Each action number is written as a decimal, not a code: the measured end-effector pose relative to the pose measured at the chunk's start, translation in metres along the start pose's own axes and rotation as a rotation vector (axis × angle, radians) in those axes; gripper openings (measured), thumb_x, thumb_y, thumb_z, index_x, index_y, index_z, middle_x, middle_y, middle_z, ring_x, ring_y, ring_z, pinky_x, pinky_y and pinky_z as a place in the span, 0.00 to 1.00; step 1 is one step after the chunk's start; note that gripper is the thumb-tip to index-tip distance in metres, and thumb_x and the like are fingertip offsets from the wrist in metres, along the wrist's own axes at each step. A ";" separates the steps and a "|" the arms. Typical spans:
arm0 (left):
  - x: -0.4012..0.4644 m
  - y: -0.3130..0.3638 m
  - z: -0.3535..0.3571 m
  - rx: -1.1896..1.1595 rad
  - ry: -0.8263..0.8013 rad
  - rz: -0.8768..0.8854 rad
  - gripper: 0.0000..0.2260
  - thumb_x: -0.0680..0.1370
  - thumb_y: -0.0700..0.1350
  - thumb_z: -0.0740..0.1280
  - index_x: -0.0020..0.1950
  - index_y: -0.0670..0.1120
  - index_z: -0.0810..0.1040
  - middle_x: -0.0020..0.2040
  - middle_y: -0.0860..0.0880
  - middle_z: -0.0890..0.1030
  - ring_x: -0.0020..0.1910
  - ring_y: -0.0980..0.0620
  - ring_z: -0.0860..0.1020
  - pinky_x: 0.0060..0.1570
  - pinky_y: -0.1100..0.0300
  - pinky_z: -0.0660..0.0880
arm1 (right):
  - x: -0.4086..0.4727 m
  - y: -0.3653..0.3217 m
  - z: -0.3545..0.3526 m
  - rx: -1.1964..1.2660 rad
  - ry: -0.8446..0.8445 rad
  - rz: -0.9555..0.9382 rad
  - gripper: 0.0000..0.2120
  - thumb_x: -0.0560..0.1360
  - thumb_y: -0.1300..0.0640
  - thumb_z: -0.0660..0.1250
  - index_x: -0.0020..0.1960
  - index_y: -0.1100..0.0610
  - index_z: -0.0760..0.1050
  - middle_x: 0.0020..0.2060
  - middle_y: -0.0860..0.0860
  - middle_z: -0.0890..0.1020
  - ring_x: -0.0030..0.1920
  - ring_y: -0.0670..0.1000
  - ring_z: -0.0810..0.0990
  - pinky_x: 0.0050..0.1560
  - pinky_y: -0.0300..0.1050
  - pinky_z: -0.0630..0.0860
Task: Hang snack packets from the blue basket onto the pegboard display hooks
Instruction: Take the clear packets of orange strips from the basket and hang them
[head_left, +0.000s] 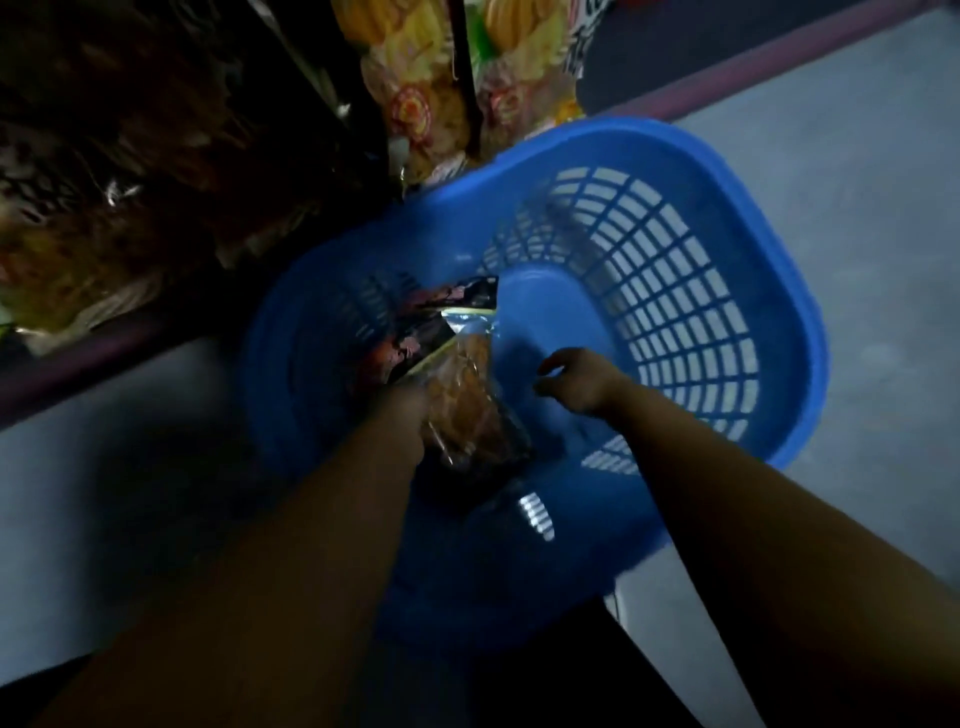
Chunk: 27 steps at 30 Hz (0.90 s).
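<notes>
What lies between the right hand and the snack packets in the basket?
Only bare blue basket floor separates the right hand from the snack packets, per the head view.

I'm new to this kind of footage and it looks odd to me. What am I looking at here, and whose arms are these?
There is no machine: a person wears a camera on the head, looking down at their own arms. Both reach into a blue basket standing on a grey floor. The left hand is at the clear snack packet, apparently gripping it, though blur hides the fingers. Dark packets lie beside it. The right hand hovers with loosely curled fingers, holding nothing. Hanging snack bags show at the top.
</notes>
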<state>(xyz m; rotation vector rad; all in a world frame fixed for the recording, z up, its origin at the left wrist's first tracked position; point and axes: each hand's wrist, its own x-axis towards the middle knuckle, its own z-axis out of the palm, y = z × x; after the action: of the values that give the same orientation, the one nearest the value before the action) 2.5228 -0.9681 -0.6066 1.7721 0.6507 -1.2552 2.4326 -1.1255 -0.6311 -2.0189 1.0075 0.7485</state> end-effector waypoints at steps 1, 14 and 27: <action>0.012 0.004 0.001 -0.049 0.009 0.017 0.15 0.81 0.40 0.58 0.65 0.35 0.71 0.62 0.37 0.75 0.63 0.40 0.73 0.55 0.54 0.71 | 0.017 -0.002 -0.004 -0.039 0.041 -0.005 0.17 0.75 0.56 0.69 0.61 0.61 0.77 0.57 0.59 0.80 0.58 0.58 0.78 0.55 0.45 0.73; 0.046 -0.004 0.005 -0.124 -0.019 0.016 0.16 0.76 0.43 0.69 0.62 0.39 0.76 0.59 0.38 0.78 0.57 0.39 0.76 0.59 0.46 0.73 | 0.111 -0.057 0.017 0.624 0.108 0.027 0.15 0.79 0.61 0.64 0.61 0.70 0.73 0.50 0.61 0.79 0.51 0.57 0.78 0.48 0.48 0.75; -0.021 0.000 0.006 -0.233 0.053 0.359 0.06 0.79 0.48 0.62 0.45 0.51 0.77 0.44 0.46 0.83 0.45 0.44 0.81 0.48 0.51 0.78 | 0.034 -0.038 -0.022 1.029 0.121 0.015 0.12 0.76 0.60 0.61 0.55 0.60 0.79 0.47 0.56 0.82 0.42 0.54 0.79 0.42 0.44 0.71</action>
<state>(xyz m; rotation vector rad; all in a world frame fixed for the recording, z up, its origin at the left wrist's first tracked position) 2.5124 -0.9717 -0.5882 1.6429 0.4605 -0.8559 2.4856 -1.1416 -0.6306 -1.1533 1.1479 0.0392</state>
